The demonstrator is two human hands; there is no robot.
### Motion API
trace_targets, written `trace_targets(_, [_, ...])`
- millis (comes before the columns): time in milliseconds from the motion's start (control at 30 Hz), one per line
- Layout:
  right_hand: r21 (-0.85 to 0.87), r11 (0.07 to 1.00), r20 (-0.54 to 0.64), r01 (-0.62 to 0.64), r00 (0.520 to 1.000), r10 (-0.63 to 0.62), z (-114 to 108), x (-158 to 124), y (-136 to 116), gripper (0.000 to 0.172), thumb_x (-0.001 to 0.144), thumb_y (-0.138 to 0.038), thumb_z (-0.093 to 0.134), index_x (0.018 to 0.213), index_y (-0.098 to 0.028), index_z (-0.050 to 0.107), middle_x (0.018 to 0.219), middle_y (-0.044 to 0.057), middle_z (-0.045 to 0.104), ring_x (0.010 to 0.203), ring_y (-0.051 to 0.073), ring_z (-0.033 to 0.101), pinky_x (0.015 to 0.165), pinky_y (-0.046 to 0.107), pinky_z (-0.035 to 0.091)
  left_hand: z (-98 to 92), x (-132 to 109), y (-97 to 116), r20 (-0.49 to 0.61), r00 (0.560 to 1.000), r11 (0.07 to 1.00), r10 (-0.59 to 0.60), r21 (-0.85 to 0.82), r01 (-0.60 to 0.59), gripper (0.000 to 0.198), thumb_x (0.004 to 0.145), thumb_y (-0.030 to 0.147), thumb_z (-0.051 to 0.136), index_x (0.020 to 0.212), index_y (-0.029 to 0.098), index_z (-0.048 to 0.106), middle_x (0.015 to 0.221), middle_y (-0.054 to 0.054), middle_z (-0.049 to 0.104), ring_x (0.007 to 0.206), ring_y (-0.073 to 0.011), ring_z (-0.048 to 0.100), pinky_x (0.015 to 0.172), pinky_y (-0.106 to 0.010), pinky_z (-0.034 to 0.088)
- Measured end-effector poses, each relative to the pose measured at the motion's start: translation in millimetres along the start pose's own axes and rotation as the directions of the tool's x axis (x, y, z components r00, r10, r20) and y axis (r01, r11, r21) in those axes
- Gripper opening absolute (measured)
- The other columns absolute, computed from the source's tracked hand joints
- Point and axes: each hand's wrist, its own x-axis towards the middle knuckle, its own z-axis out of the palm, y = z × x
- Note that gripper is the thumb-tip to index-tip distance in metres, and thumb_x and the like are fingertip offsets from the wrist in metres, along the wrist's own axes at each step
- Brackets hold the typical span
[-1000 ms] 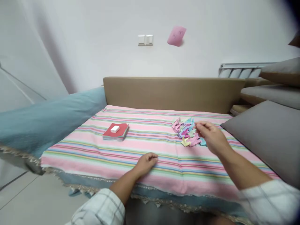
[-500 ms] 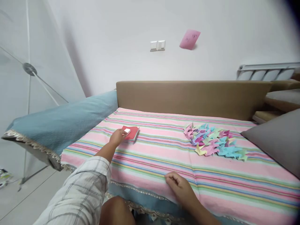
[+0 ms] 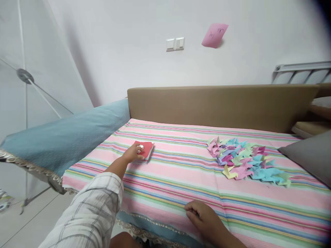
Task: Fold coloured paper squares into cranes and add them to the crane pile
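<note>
My left hand (image 3: 133, 153) reaches to a stack of square papers (image 3: 147, 147) with a red sheet on top. Its fingers close around a small white block (image 3: 140, 148), partly hidden by them, on the red sheet. My right hand (image 3: 203, 216) rests near the front edge of the striped cloth, fingers curled in and nothing visible in them. To the right on the cloth lies a group of folded paper cranes (image 3: 243, 160) in pink, blue, green, yellow and purple.
The pink striped cloth (image 3: 176, 186) covers a sofa seat with a brown backrest (image 3: 207, 105). A blue-covered armrest (image 3: 69, 132) stands left, a grey cushion (image 3: 310, 158) right. A pink note (image 3: 215, 35) and switches (image 3: 175, 44) are on the wall.
My left hand's fingers have closed further around the white block and cover more of it. The right hand stays curled near the front edge. The view has shifted slightly.
</note>
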Motion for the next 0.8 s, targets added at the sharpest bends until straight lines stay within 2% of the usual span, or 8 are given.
trace_targets(100, [0.012,1.000,-0.001,0.006,1.000,-0.006,0,0,1,0.020,0.081,-0.027,0.044,0.087,-0.020,0.062,0.081,0.003,0.062,0.075,0.017,0.056,0.067,0.028,0.039,-0.6,1,-1,0.009,1.000,1.000,0.004,0.008,-0.004,0.042,0.053,0.036,0.074,0.091,0.020,0.069,0.137,-0.008,0.040,0.102,-0.0257,0.058,0.094,-0.038,0.044])
trace_targets(267, [0.013,1.000,0.003,0.006,1.000,-0.006,0,1,1,0.019,0.080,-0.026,0.044,0.087,-0.020,0.062,0.081,0.003,0.062,0.076,0.018,0.056,0.067,0.028,0.039,0.5,0,-3,0.021,1.000,0.999,0.012,0.030,-0.013,0.046,0.048,0.035,0.078,0.091,0.022,0.069,0.136,-0.007,0.042,0.099,-0.0249,0.059,0.093,-0.037,0.045])
trace_targets(500, [0.023,1.000,-0.004,0.008,1.000,-0.008,1,-1,4,0.020,0.080,-0.027,0.045,0.087,-0.021,0.062,0.082,0.003,0.063,0.076,0.018,0.056,0.068,0.028,0.040,-1.0,-3,0,-0.023,0.999,0.996,0.024,0.089,-0.022,0.030,0.065,0.039,0.063,0.087,0.020,0.071,0.129,-0.006,0.050,0.107,-0.0241,0.056,0.093,-0.029,0.043])
trace_targets(633, [0.011,1.000,-0.006,0.009,1.000,-0.009,1,-1,3,0.019,0.080,-0.027,0.045,0.086,-0.021,0.062,0.082,0.003,0.063,0.076,0.018,0.056,0.068,0.027,0.040,8.7,-8,7,-0.101,0.995,0.987,0.015,0.159,0.001,0.027,0.067,0.034,0.059,0.088,0.020,0.070,0.129,-0.005,0.049,0.112,-0.0243,0.051,0.097,-0.029,0.040])
trace_targets(800, [-0.008,1.000,-0.018,-0.001,1.000,0.001,2,0,3,0.018,0.080,-0.027,0.045,0.085,-0.021,0.061,0.081,0.002,0.063,0.075,0.017,0.056,0.067,0.027,0.039,31.4,-17,22,-0.270,0.963,0.964,-0.018,0.250,0.088,0.033,0.072,0.035,0.053,0.099,0.023,0.067,0.131,-0.006,0.043,0.121,-0.0298,0.040,0.105,-0.039,0.028])
